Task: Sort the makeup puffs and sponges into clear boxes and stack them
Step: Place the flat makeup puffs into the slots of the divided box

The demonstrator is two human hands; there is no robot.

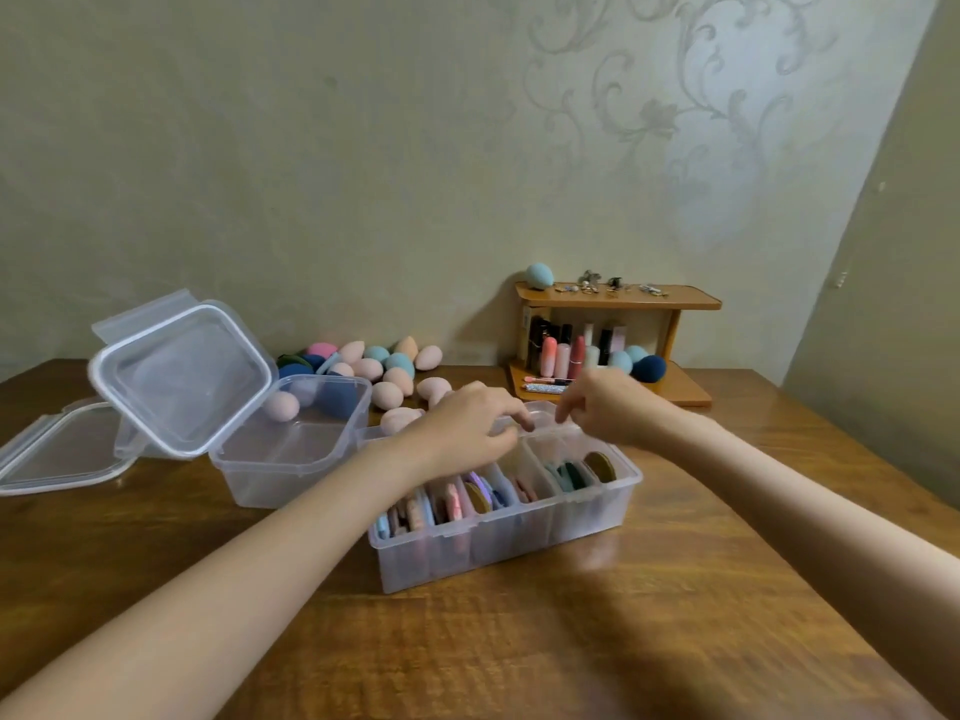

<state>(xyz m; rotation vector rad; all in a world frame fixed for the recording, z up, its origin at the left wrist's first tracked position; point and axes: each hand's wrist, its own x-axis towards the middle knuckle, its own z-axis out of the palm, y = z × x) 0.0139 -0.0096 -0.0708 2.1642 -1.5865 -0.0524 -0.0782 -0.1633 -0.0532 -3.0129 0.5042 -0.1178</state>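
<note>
Both hands over divided clear box (506, 532) of flat puffs mid-desk (623, 641): left hand (462, 428) and right hand (608, 407) curled at far rim, grasp unclear. Egg sponges (384, 374) lay near back edge.

You will find no readable text, label, brand, number or sign here; any print on the cosmetic tubes on the small orange wooden shelf (618, 302) at two o'clock is too small.

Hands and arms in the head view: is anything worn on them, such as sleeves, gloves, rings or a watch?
Nothing worn shows. The left hand and the right hand are bare, without gloves, and both forearms are uncovered as far as the frame edge. No watch or bracelet is visible; rings cannot be ruled out.
</note>
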